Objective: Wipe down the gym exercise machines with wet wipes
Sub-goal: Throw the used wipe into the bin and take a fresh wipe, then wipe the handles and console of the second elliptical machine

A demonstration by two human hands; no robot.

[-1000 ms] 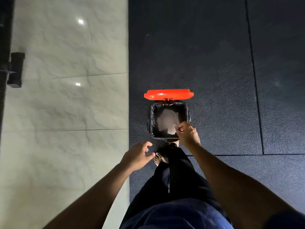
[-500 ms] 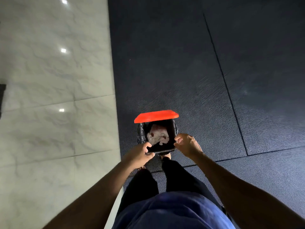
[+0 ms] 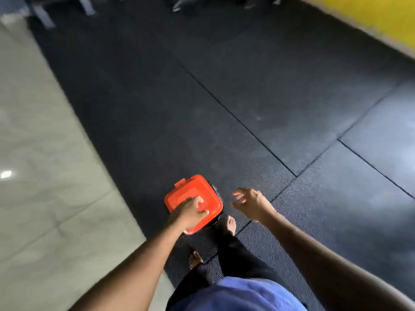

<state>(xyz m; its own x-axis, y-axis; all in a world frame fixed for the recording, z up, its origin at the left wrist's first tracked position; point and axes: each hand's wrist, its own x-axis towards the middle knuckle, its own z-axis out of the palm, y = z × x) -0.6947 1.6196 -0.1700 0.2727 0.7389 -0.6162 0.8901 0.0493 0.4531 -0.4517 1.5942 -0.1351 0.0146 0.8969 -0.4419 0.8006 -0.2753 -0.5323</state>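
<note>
The left hand (image 3: 188, 212) lies on top of the red lid (image 3: 193, 203) of a small bin, palm down, fingers spread over the lid's raised centre; the picture is blurred, so whether they press flat or curl round a handle cannot be told. The lid sits closed over the bin, and only a sliver of the black bin liner (image 3: 217, 194) shows at the lid's far right edge. Just right of the lid, apart from it, the right hand (image 3: 251, 203) hangs in the air with fingers loosely bent and parted, holding nothing.

Just beside the lid on its near right side, a bare foot (image 3: 230, 225) stands on the dark rubber mat (image 3: 247, 97); the other bare foot (image 3: 195, 259) is nearer the person, below the lid. Black trousers and a blue shirt (image 3: 238, 295) fill the lower edge.

The bin stands on the mat close to its left border, where pale marble-like tile (image 3: 45, 176) begins. Well beyond the lid, at the far end of the mat, grey metal legs of gym machines (image 3: 45, 16) show, blurred. Far to the lid's right runs a yellow wall (image 3: 377, 16).
</note>
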